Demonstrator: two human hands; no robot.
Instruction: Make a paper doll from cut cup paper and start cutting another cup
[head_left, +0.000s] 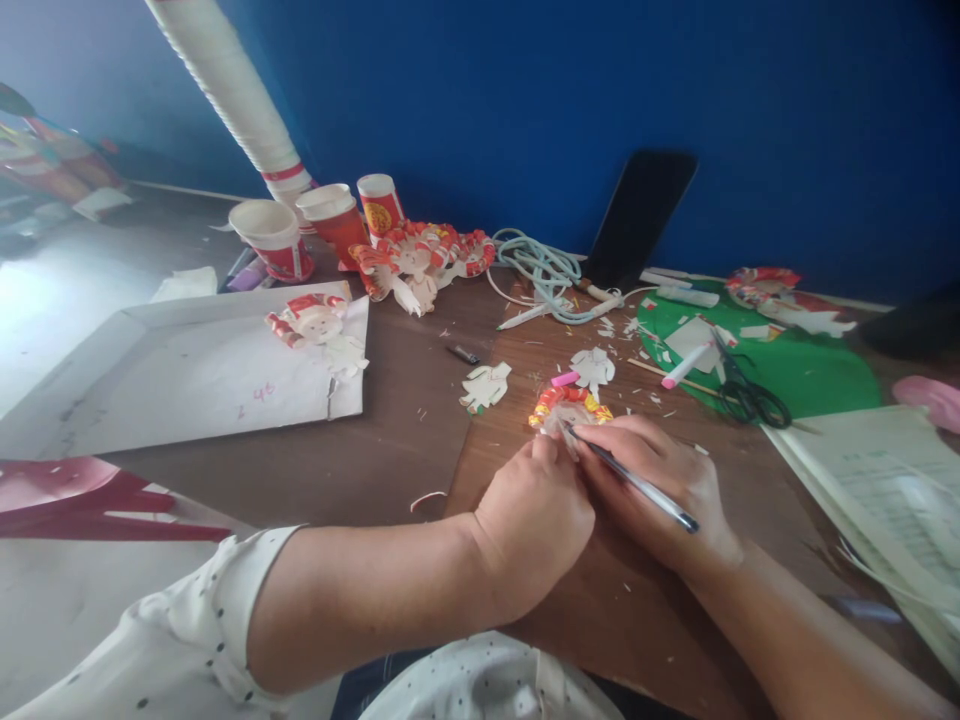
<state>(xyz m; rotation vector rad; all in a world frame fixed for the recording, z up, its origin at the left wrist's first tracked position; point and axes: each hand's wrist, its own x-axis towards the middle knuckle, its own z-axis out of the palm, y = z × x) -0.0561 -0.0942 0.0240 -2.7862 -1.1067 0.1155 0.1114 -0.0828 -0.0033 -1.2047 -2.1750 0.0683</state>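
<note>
My right hand (667, 490) is closed around a pen (645, 486), its tip at a small paper doll head (571, 404) ringed with red and yellow paper curls. My left hand (536, 520) is closed on the lower side of that doll, its fingertips pinched close to the pen tip. Just beyond them lie a pink marker cap (565, 379) and a white paper body cutout (592, 369). Another body cutout (485, 386) rests to the left, below a black pen cap (463, 354). Both hands partly hide the doll.
Black scissors (754, 400) and a pink-tipped marker (686, 366) lie on green paper (832, 370). A phone (641, 220) leans on the blue wall beside a coiled cable (544, 265). Paper cups (271, 240), finished-looking dolls (416, 260) and a white board (187, 370) stand left.
</note>
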